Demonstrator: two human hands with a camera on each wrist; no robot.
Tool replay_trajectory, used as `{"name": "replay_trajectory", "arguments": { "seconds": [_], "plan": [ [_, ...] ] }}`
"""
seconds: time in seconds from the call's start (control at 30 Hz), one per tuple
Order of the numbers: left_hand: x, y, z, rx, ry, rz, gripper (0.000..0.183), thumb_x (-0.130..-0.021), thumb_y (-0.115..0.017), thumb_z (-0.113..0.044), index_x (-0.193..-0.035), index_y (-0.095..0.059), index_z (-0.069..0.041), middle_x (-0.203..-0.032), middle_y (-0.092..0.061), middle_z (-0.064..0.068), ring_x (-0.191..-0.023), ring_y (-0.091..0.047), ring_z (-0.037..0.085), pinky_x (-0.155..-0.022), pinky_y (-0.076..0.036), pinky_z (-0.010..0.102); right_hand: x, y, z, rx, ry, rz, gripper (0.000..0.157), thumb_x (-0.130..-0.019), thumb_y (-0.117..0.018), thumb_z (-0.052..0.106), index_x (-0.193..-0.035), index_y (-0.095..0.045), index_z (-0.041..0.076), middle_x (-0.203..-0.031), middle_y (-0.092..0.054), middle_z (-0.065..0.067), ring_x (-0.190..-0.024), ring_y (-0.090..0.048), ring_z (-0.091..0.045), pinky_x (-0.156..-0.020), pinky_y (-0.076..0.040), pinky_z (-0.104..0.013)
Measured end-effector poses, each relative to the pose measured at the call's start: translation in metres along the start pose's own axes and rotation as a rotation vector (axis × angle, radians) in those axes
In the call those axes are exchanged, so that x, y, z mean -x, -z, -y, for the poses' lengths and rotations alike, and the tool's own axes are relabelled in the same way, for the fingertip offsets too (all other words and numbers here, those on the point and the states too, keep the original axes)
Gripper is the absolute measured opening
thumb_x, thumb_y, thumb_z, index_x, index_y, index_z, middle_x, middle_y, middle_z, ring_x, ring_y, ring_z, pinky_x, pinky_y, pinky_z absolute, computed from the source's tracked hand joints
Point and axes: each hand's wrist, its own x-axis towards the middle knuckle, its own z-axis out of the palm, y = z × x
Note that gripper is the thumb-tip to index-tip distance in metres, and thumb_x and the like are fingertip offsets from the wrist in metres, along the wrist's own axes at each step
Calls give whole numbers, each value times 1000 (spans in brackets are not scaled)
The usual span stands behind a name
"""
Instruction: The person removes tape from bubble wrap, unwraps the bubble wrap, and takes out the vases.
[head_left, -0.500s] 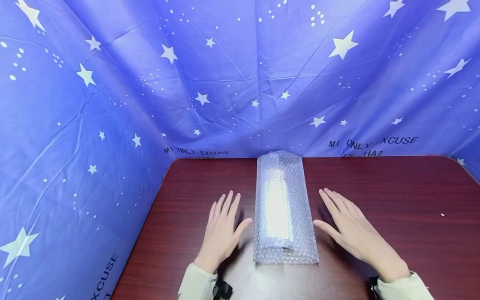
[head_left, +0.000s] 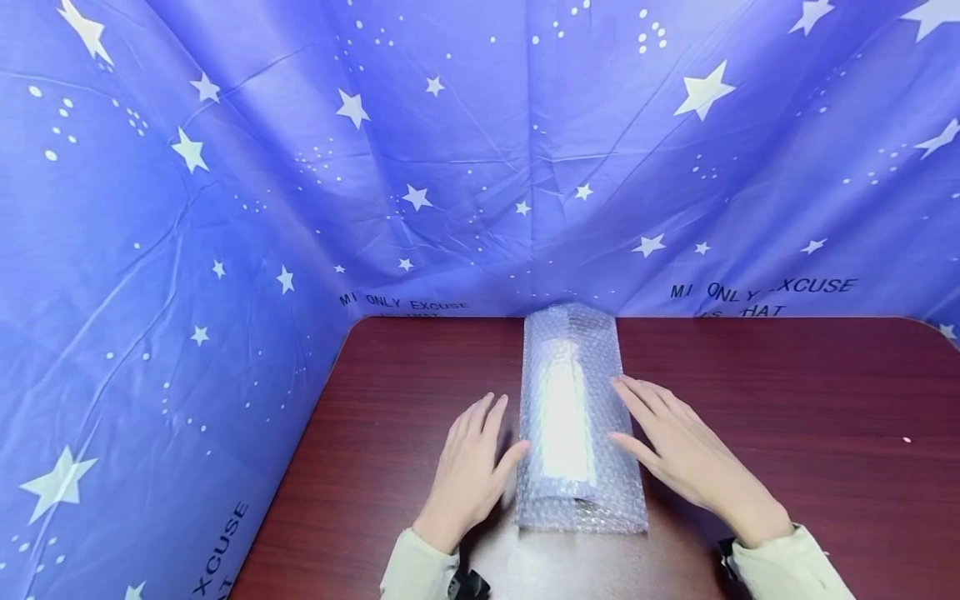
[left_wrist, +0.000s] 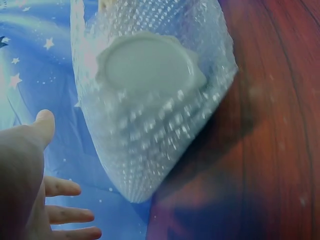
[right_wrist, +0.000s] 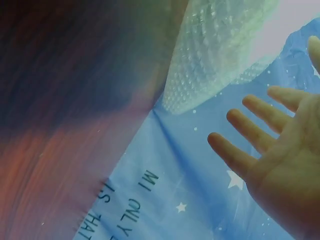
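Note:
A clear bubble wrap bag lies lengthwise on the table, with a long white object inside it. In the left wrist view, a round, flat end of that object with a scalloped rim faces the bag's near opening. My left hand is along the bag's left side, fingers straight and thumb tip at its edge. On the opposite side, my right hand has its fingers extended, the fingertips overlapping the bag's right edge in the head view. Neither hand grips anything.
The dark red wooden table has rounded far corners. A blue cloth with white stars and lettering hangs behind it and along the left side. A tiny white speck lies on the table at the right.
Both hands have come inward to the bag's edges, the right hand more clearly, moving leftward. The head view has shifted slightly, while the bag stays in its place on the table.

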Motion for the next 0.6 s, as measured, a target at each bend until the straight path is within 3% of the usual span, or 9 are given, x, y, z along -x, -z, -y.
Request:
{"name": "replay_trajectory", "arguments": {
  "seconds": [0.17, 0.33, 0.6],
  "plan": [
    [-2, 1, -10, 23, 6, 31, 72, -100, -36, -62, -153, -37, -14, -156, -39, 12, -144, -36, 28, -118, -30, 47, -9, -3, 5, -11, 16, 19, 63, -99, -58, 39, -149, -42, 4, -147, -48, -14, -134, -43, -33, -106, -36, -57],
    [-5, 1, -20, 35, -8, 46, 73, -98, -35, -67, -151, -41, -17, -155, -41, 10, -142, -39, 28, -113, -36, 50, -17, -5, 10, -15, 47, 27, 57, -100, -58, 37, -146, -48, 5, -141, -52, -11, -124, -48, -28, -102, -41, -52],
    [-7, -2, -36, 53, 33, 90, 73, -98, -33, -68, -150, -42, -19, -153, -42, 5, -140, -42, 24, -108, -40, 55, -29, -9, 16, -40, 68, 39, 50, -101, -56, 37, -141, -54, 7, -133, -55, -9, -115, -50, -24, -96, -46, -45]
  ]
}}
